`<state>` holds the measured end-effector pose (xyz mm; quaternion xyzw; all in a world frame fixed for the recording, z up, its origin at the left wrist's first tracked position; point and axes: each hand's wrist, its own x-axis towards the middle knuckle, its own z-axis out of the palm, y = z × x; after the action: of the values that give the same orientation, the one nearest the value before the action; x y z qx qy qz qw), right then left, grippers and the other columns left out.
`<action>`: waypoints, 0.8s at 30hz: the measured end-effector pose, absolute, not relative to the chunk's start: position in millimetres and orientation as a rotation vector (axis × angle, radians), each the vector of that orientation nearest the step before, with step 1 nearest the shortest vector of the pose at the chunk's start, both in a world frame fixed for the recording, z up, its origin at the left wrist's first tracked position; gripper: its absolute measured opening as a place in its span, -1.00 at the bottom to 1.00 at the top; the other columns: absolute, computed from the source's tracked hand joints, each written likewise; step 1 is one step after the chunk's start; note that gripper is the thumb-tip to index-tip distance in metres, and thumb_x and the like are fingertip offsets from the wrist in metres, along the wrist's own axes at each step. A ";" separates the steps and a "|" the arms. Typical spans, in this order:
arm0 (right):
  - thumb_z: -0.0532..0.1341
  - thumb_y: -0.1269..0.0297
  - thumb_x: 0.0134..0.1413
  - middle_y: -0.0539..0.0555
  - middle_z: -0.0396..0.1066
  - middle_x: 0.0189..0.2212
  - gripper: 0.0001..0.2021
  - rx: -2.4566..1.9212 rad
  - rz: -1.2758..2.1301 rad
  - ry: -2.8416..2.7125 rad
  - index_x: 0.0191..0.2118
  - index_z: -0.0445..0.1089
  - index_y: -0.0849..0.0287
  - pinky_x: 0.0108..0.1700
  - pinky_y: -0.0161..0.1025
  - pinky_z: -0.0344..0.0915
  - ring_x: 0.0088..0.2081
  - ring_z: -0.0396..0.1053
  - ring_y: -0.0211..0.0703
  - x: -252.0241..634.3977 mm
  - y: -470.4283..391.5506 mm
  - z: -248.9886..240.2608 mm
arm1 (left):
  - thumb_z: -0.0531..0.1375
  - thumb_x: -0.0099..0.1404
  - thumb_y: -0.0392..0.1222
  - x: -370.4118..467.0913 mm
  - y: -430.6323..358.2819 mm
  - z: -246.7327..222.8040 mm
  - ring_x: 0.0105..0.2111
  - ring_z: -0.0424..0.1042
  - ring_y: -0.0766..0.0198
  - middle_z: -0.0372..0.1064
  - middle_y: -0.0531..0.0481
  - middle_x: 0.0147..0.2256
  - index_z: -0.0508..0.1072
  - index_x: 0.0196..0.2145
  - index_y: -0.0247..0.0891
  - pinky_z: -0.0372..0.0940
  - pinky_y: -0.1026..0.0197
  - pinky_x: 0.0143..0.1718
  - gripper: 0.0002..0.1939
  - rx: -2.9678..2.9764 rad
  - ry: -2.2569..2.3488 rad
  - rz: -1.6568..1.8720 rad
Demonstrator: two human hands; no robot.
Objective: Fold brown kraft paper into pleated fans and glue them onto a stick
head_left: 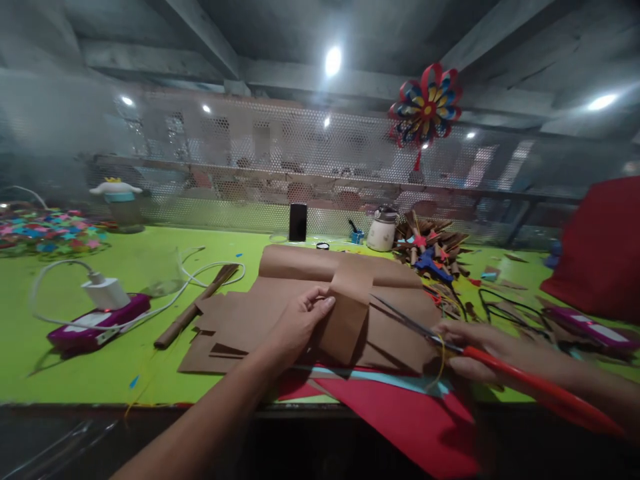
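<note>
My left hand (295,323), reaching in from the lower left, grips the left edge of a folded, plain brown paper strip (347,313) between thumb and fingers. The strip stands over the middle of a broad, layered stack of matte brown paper sheets (265,293), its upper part bent back across the curled far edge and its lower part hanging toward me. My right hand (477,350) is closed on a pair of long scissors with red handles and slim dark metal blades (493,363); the handles slope down to the lower right, and the tip lies just beside the strip's right edge. Blur hides the exact placing of these fingers, and I cannot tell how far the blades are parted. A thin loop of yellow string (443,363) hangs at the blades near my right fingers. Beneath the stack, a large sheet of red paper (400,413) projects over the near edge of the lime-green tabletop (150,253), with a narrow light-blue paper band (385,379) between them. Left of the stack lies a slender brown paper roll (187,320); behind it stands a dark, upright rectangular phone (298,223).
</note>
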<state>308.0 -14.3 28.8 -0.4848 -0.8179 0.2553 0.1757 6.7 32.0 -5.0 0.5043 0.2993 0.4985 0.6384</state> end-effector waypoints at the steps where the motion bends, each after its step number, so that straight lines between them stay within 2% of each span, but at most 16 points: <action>1: 0.12 -0.10 -0.01 0.07 0.33 -0.38 -0.58 -1.356 0.785 -2.367 -0.23 0.35 0.18 -0.28 -0.28 0.27 -0.32 0.30 -0.15 304.7 -10.9 32.7 | 0.25 0.09 -0.07 7.4 32.0 -5.2 -0.41 0.40 0.31 0.43 0.00 -0.37 0.38 -0.29 -0.27 0.27 0.26 -0.36 -0.73 1.144 0.675 1.132; 4: 0.09 -0.02 0.06 0.04 0.27 -0.36 -0.65 -1.329 0.877 -2.457 -0.22 0.28 0.18 -0.29 -0.32 0.24 -0.33 0.24 -0.20 296.4 -5.1 38.1 | 0.24 0.11 -0.09 9.8 31.3 -5.6 -0.40 0.40 0.30 0.43 0.01 -0.37 0.38 -0.30 -0.26 0.28 0.25 -0.35 -0.76 1.133 0.661 1.098; 8: 0.12 0.00 0.05 0.01 0.20 -0.39 -0.68 -1.311 0.869 -2.477 -0.23 0.26 0.18 -0.32 -0.35 0.19 -0.36 0.18 -0.23 286.9 -4.7 37.6 | 0.23 0.13 -0.10 11.9 28.8 -4.8 -0.40 0.42 0.29 0.43 0.00 -0.35 0.37 -0.28 -0.26 0.28 0.26 -0.37 -0.77 1.137 0.674 1.060; 19: 0.14 -0.03 0.02 -0.02 0.24 -0.47 -0.67 -1.311 0.895 -2.428 -0.29 0.30 0.17 -0.41 -0.38 0.14 -0.44 0.16 -0.28 281.7 -5.8 33.9 | 0.21 0.16 -0.09 10.7 28.4 -5.3 -0.36 0.42 0.25 0.45 -0.07 -0.30 0.38 -0.20 -0.26 0.28 0.24 -0.34 -0.73 1.194 0.675 1.012; 24: 0.14 -0.04 0.01 0.02 0.30 -0.42 -0.64 -1.317 0.930 -2.422 -0.28 0.32 0.19 -0.37 -0.36 0.18 -0.40 0.22 -0.24 281.6 -5.5 34.7 | 0.19 0.17 -0.09 10.7 28.6 -5.9 -0.30 0.42 0.22 0.44 -0.08 -0.25 0.39 -0.15 -0.24 0.28 0.21 -0.29 -0.70 1.198 0.650 0.993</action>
<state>281.6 -5.5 34.7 -0.4496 -0.8268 0.3176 0.1158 10.7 28.6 -5.9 0.5304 0.2877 0.4396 0.6653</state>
